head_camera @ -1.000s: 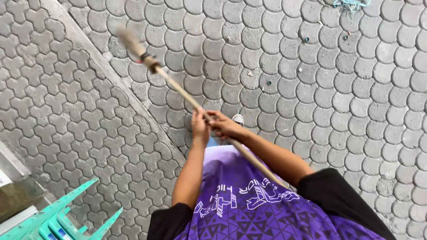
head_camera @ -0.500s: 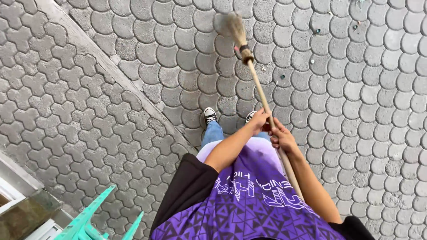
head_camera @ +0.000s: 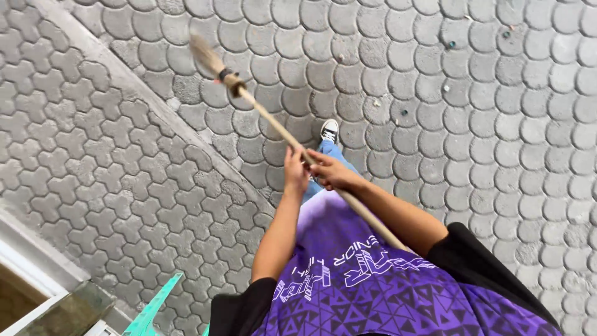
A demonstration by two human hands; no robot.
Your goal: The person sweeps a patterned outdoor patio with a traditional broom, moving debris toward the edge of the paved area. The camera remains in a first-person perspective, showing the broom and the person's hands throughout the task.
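The broom [head_camera: 273, 121] lies on a long diagonal: its bristle head [head_camera: 205, 56] is up and to the left, over the scalloped grey pavers [head_camera: 472, 124], and its wooden handle [head_camera: 348, 199] runs down and right across the person's purple shirt [head_camera: 373, 286]. The head is blurred, so whether the bristles touch the ground cannot be told with certainty. Both hands are closed around the handle near its middle, side by side and almost touching. The left hand [head_camera: 295, 169] sits slightly nearer the bristle end; the right hand [head_camera: 331, 171] grips just behind it, toward the body. From the grip, the working end thus lies forward and to the left. One dark sneaker with a white toe [head_camera: 329, 130] shows just ahead of the hands. A concrete kerb strip [head_camera: 155, 106] divides the scalloped pavers from interlocking ones [head_camera: 81, 155] at left. A teal plastic object [head_camera: 152, 308] shows at the lower left.
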